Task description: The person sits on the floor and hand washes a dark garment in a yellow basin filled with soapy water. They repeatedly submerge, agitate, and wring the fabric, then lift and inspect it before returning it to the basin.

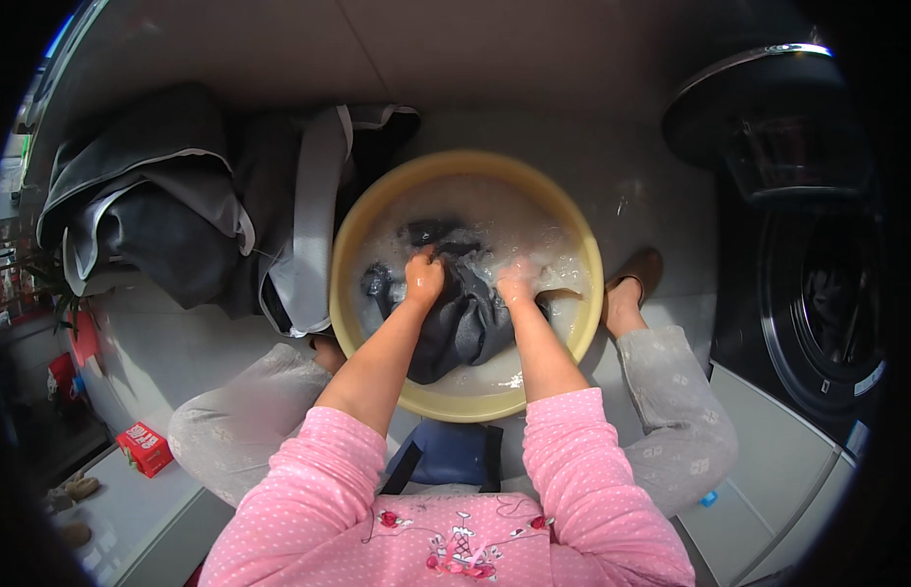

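A round yellow plastic basin stands before me, filled with cloudy, sudsy water. Wet dark grey fabric lies bunched in it, partly under water. My left hand is closed on a fold of this fabric near the middle of the basin. To its right, my right hand is at the fabric's right edge with its fingers under the suds. What those fingers hold is hidden. A pale strip of material shows at the surface beside my right hand.
Dark grey fabric covers with white piping are heaped on the floor left of the basin. A black front-loading washing machine stands at the right with its door open. A red box sits at the lower left.
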The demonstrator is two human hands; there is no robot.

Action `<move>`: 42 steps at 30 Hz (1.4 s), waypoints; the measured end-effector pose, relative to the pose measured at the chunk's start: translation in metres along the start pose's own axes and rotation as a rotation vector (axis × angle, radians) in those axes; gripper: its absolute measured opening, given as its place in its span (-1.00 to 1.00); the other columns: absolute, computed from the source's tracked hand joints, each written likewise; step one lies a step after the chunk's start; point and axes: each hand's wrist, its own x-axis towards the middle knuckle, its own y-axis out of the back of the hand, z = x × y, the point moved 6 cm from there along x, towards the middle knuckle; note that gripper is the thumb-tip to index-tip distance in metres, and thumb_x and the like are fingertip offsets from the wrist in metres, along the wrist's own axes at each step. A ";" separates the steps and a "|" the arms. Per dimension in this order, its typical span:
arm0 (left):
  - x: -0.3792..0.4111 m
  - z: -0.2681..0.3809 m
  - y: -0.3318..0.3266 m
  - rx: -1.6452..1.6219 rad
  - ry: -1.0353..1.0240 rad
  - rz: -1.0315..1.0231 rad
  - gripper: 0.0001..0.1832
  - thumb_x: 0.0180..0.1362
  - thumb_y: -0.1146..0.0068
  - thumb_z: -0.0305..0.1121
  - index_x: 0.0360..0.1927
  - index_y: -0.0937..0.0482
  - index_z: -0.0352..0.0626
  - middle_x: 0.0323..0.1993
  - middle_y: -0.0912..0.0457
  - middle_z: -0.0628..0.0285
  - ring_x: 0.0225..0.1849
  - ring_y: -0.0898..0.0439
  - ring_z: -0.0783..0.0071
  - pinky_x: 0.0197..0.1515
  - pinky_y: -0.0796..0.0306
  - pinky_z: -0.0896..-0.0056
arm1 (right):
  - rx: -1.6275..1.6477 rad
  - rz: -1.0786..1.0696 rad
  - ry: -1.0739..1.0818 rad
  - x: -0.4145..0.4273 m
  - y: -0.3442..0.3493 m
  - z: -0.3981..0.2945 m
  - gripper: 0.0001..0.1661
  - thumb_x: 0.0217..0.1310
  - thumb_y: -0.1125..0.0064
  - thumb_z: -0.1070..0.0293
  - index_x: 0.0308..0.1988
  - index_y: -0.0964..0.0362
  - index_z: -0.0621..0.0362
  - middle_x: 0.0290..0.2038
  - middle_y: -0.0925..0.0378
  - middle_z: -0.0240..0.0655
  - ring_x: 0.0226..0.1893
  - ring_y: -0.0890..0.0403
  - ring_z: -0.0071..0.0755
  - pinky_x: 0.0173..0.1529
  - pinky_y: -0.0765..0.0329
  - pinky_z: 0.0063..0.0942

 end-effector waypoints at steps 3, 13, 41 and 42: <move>-0.014 -0.016 -0.019 -1.099 0.227 -0.091 -0.43 0.20 0.01 -0.07 0.21 -0.44 -0.20 0.20 -0.48 0.15 0.25 -0.38 0.19 0.28 -0.25 0.24 | 0.938 0.281 0.238 -0.066 0.092 -0.057 -0.48 0.00 0.18 0.64 -0.03 -0.54 0.22 -0.16 -0.59 -0.05 -0.08 -0.60 -0.04 0.04 -0.47 -0.32; -0.083 0.061 0.022 -1.381 0.061 -0.757 -0.37 0.34 0.12 0.12 0.36 -0.26 -0.01 -0.24 -0.60 0.33 -0.25 -0.57 0.57 -0.10 -0.47 0.47 | 0.688 0.463 0.685 -0.188 0.189 -0.144 -0.47 -0.04 -0.34 0.13 -0.08 -0.39 0.12 -0.35 -0.45 -0.26 -0.39 -0.56 -0.10 -0.32 -0.55 -0.23; -0.027 -0.022 -0.008 -1.281 0.240 -0.070 -0.20 0.19 0.18 0.41 0.22 -0.38 -0.05 0.06 -0.53 0.21 0.13 -0.46 0.18 0.25 -0.28 0.14 | 0.896 0.332 0.326 -0.107 0.122 -0.096 -0.61 0.04 0.02 0.64 -0.11 -0.56 0.16 -0.31 -0.47 -0.12 -0.26 -0.57 -0.07 -0.16 -0.48 -0.26; -0.047 0.010 0.005 -1.461 0.241 -0.275 -0.17 0.15 0.12 0.43 0.23 -0.37 -0.07 0.04 -0.54 0.17 0.08 -0.49 0.23 0.20 -0.33 0.16 | 0.900 0.351 0.424 -0.133 0.161 -0.110 -0.69 0.04 0.00 0.64 -0.20 -0.56 0.17 -0.40 -0.45 -0.18 -0.39 -0.56 -0.14 -0.28 -0.48 -0.31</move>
